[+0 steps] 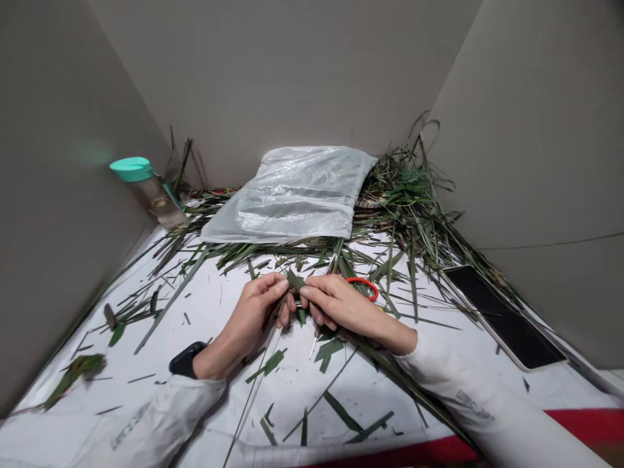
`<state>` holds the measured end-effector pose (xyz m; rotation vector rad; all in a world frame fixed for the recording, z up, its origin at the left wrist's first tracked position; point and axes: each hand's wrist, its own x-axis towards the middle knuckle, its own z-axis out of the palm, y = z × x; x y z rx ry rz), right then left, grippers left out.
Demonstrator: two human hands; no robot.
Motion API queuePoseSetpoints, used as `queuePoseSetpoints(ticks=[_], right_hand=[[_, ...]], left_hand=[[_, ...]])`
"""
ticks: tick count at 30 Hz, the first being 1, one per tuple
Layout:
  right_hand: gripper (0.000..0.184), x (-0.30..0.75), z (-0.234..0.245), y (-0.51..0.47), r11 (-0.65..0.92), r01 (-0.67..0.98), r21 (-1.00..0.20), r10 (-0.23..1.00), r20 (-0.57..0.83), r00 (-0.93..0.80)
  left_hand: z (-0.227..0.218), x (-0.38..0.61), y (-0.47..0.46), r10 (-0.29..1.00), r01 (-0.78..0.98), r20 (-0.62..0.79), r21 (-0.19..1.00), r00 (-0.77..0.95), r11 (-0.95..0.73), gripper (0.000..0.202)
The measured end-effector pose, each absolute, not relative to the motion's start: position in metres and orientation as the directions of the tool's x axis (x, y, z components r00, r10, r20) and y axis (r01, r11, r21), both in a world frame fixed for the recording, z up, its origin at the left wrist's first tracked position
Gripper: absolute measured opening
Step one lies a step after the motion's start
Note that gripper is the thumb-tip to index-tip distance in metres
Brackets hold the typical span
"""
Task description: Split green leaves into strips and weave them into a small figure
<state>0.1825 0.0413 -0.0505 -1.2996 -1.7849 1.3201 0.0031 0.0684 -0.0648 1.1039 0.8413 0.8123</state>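
My left hand (260, 305) and my right hand (336, 302) meet at the middle of the white table (219, 312). Both pinch the same narrow green leaf strip (295, 281), which is folded between the fingertips. The long tails of the strip run down toward me, under my right wrist. A black watch (185, 359) sits on my left wrist. Both arms wear white sleeves. A thin metal point (313, 348) shows just below my right hand; I cannot tell whether it is held.
Red-handled scissors (363, 286) lie just behind my right hand. A clear plastic bag (292, 195) covers a pile of long green leaves (409, 195) at the back. A teal-lidded bottle (146, 185) leans at the left wall. A phone (504, 315) lies right. Cut scraps litter the table.
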Motion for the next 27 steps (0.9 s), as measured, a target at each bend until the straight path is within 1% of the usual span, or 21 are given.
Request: queuePoseSetpoints(ticks=[6,11,22,27], right_hand=[[0.029,0.182,-0.057,0.041,0.04,0.412,-0.91,0.917,-0.131,-0.377],[0.029,0.181,-0.06,0.04,0.051,0.423,-0.905,0.909,-0.134,-0.395],[0.035,0.179,-0.065,0.037,0.053,0.529,-0.847,0.902,-0.187,-0.39],[0.038,0.178,-0.063,0.035,0.075,0.551,-0.831,0.907,-0.173,-0.384]], left_hand=[[-0.07,0.005,0.066,0.892,-0.116,-0.174,0.963,0.416,0.242,0.021],[-0.075,0.007,0.064,0.908,-0.093,-0.155,0.974,0.39,0.206,0.023],[-0.072,0.006,0.058,0.938,0.06,-0.092,0.995,0.333,0.076,0.022],[-0.071,0.006,0.056,0.95,0.109,-0.057,0.994,0.306,0.025,0.022]])
